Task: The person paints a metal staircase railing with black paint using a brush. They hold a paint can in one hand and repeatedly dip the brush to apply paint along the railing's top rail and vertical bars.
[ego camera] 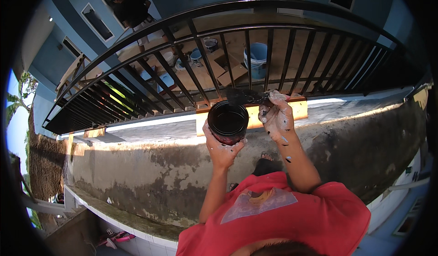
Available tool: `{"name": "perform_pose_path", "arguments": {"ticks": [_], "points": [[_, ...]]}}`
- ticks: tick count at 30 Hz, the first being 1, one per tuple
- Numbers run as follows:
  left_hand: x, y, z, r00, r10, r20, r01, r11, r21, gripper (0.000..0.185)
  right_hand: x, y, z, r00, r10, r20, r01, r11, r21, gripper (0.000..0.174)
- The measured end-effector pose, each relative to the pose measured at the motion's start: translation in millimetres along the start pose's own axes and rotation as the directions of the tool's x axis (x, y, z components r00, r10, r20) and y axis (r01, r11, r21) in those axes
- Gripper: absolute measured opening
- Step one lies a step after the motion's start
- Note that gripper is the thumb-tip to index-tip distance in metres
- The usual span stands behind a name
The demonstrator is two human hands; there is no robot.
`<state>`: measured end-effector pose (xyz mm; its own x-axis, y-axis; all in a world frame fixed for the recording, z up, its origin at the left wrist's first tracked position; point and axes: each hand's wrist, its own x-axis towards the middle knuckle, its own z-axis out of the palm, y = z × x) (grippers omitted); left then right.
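Observation:
My left hand (222, 151) is wrapped round an open can of black paint (228, 123) and holds it up in front of my red shirt. My right hand (279, 115), spotted with pale and dark paint, grips a black-coated paintbrush (246, 96) by its handle end. The brush's dark head points left, by the far rim of the can; whether it touches the rim I cannot tell. Just beyond both hands stands a black metal railing (270, 55), glossy along its top rail. A yellowish sheet (297, 108) lies along the railing's base, behind my hands.
Behind the railing are a blue-stained bucket (257, 62), a cardboard box (236, 75), paint trays (166, 82) and several smaller pails. A person in dark clothing (135, 11) stands there at upper left. I stand on a stained concrete ledge (137, 173) with a low white edge behind me.

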<state>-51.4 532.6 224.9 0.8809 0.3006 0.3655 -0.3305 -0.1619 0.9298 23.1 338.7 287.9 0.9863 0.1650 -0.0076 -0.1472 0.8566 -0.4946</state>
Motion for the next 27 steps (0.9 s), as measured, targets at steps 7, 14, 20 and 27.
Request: {"name": "perform_pose_path", "arguments": {"ticks": [7, 14, 20, 27], "points": [[70.3, 4.6, 75.4, 0.998, 0.062, -0.021, -0.064, 0.993, -0.097, 0.117, 115.2, -77.1, -3.9, 0.931, -0.338, 0.138, 0.341, 0.94, 0.005, 0.025], [94.5, 26.7, 124.0, 0.995, -0.065, -0.07, 0.049, 0.977, -0.209, 0.115, 217.8, -171.6, -41.2, 0.565, -0.814, 0.131, 0.79, 0.489, -0.369, 0.031], [77.4, 10.2, 124.8, 0.986, -0.084, -0.141, 0.072, 0.993, -0.095, 0.125, 204.7, -275.3, -94.9, 0.148, -0.988, 0.054, 0.775, 0.082, -0.626, 0.03], [61.8, 4.6, 120.9, 0.967, -0.16, -0.197, 0.145, 0.986, -0.085, 0.125, 214.4, -198.8, -47.6, -0.102, -0.81, 0.578, 0.431, -0.559, -0.708, 0.017]]}}
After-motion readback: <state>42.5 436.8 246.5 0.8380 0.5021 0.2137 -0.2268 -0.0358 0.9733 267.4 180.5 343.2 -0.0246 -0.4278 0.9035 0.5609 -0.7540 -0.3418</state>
